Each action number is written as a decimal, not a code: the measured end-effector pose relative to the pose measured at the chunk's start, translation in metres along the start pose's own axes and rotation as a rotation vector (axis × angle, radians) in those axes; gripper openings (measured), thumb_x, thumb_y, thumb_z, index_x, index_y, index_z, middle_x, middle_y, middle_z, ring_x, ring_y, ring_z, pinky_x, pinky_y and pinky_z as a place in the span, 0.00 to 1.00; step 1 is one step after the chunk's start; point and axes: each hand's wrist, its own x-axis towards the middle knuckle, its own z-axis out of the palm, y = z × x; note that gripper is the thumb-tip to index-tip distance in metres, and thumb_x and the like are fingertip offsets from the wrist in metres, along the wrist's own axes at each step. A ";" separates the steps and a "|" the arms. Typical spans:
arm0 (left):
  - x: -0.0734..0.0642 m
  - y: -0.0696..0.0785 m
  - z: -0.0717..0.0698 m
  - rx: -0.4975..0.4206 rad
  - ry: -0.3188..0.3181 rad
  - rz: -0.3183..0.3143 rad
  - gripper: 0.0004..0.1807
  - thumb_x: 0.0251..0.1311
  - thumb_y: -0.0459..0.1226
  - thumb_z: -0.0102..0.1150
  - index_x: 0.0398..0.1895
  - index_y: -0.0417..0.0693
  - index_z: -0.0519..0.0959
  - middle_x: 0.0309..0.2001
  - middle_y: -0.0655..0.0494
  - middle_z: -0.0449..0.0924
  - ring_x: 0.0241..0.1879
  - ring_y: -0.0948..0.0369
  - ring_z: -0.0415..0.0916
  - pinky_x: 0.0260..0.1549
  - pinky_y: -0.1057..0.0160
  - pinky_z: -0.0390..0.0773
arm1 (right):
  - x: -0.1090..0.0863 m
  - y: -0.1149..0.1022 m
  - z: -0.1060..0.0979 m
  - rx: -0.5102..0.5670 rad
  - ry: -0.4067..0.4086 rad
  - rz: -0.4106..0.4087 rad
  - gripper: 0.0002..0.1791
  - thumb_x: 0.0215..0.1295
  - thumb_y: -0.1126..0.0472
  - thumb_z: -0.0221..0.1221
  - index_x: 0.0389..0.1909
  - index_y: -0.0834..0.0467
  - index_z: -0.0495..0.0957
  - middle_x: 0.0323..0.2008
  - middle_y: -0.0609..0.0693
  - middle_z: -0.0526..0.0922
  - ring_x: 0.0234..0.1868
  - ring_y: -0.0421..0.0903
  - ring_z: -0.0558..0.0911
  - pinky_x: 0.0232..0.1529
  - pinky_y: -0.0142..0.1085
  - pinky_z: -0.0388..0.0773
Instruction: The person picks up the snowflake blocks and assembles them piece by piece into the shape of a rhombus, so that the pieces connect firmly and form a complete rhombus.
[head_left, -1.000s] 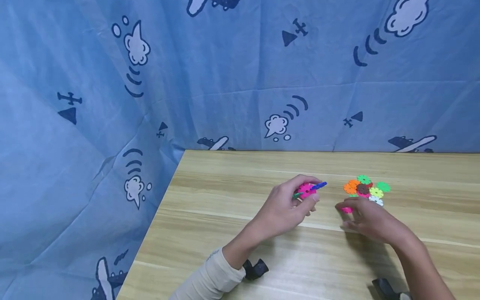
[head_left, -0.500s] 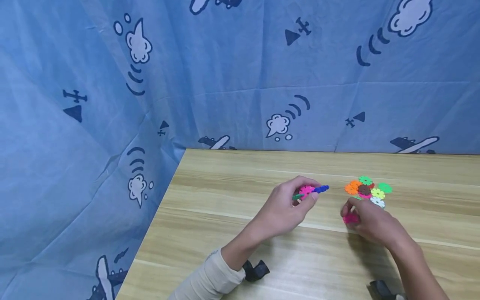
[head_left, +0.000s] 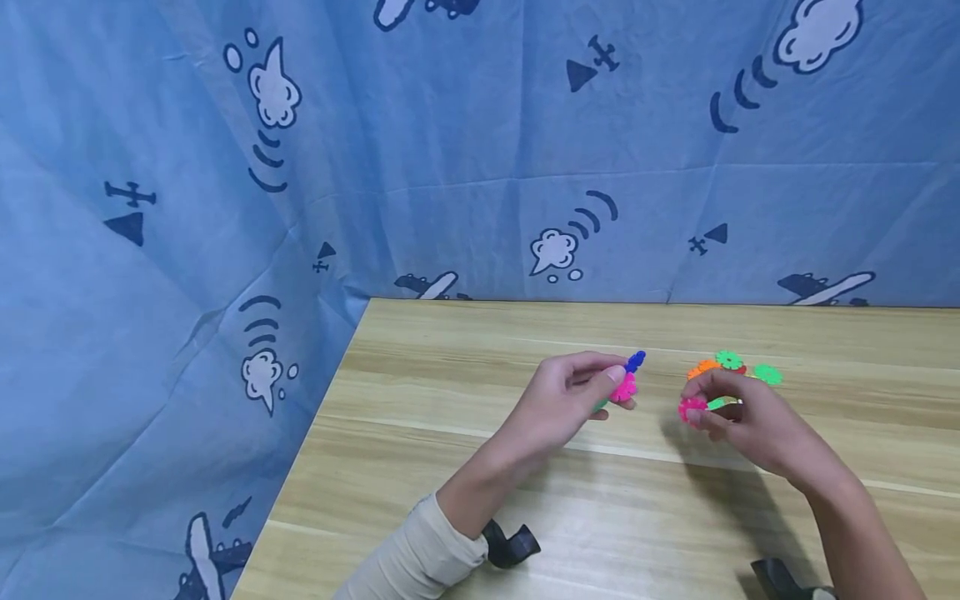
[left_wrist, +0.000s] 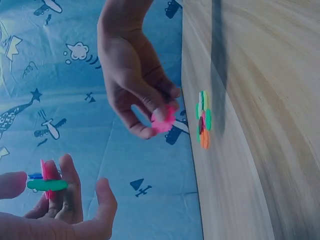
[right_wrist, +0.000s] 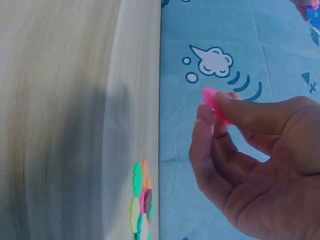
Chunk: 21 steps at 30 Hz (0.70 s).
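My left hand pinches a small joined piece of notched plastic discs over the table. In it a pink disc meets a blue disc, and a green disc crosses the pink one in the left wrist view. To the right, my right hand holds a single pink disc between thumb and fingertips, above the table and apart from the joined piece. Behind this hand lie loose discs, among them an orange disc and a green disc; the hand hides part of them.
The wooden tabletop ends at a blue printed curtain along its back and left sides. Beneath the left wrist shows a black curved fitting, with another black fitting by the right forearm.
My right hand has picked up the pink disc from beside the loose discs and lifted it. My left hand has turned the joined piece, so the blue disc points more upward.
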 end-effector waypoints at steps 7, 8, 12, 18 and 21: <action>0.002 -0.002 0.002 -0.104 0.046 -0.044 0.18 0.80 0.40 0.59 0.66 0.43 0.82 0.52 0.43 0.90 0.48 0.60 0.90 0.49 0.61 0.89 | -0.005 -0.005 -0.006 0.104 0.078 -0.069 0.14 0.71 0.66 0.69 0.53 0.63 0.80 0.47 0.38 0.81 0.37 0.40 0.90 0.39 0.31 0.87; 0.002 -0.002 0.002 -0.117 0.052 -0.051 0.19 0.79 0.40 0.60 0.66 0.43 0.82 0.53 0.43 0.90 0.48 0.59 0.91 0.50 0.59 0.89 | -0.005 -0.007 -0.007 0.128 0.088 -0.077 0.14 0.71 0.67 0.69 0.54 0.64 0.80 0.46 0.37 0.82 0.38 0.40 0.90 0.40 0.31 0.88; 0.003 -0.001 0.003 -0.150 0.065 -0.065 0.18 0.78 0.38 0.61 0.65 0.43 0.82 0.53 0.42 0.90 0.49 0.57 0.91 0.52 0.54 0.90 | -0.008 -0.013 -0.009 0.219 0.103 -0.088 0.16 0.71 0.69 0.69 0.56 0.63 0.79 0.46 0.35 0.86 0.41 0.38 0.91 0.43 0.28 0.88; 0.003 -0.001 0.004 -0.150 0.069 -0.068 0.16 0.77 0.38 0.62 0.61 0.41 0.85 0.52 0.37 0.90 0.47 0.54 0.92 0.48 0.59 0.89 | -0.012 -0.021 -0.011 0.248 0.127 -0.074 0.20 0.68 0.69 0.71 0.59 0.58 0.81 0.50 0.34 0.85 0.45 0.35 0.91 0.43 0.25 0.86; 0.003 -0.002 0.004 -0.141 0.070 -0.072 0.16 0.77 0.38 0.63 0.61 0.41 0.86 0.49 0.38 0.91 0.42 0.61 0.91 0.42 0.64 0.87 | -0.014 -0.025 -0.012 0.247 0.131 -0.089 0.21 0.67 0.68 0.72 0.60 0.58 0.81 0.52 0.35 0.84 0.46 0.33 0.90 0.43 0.25 0.86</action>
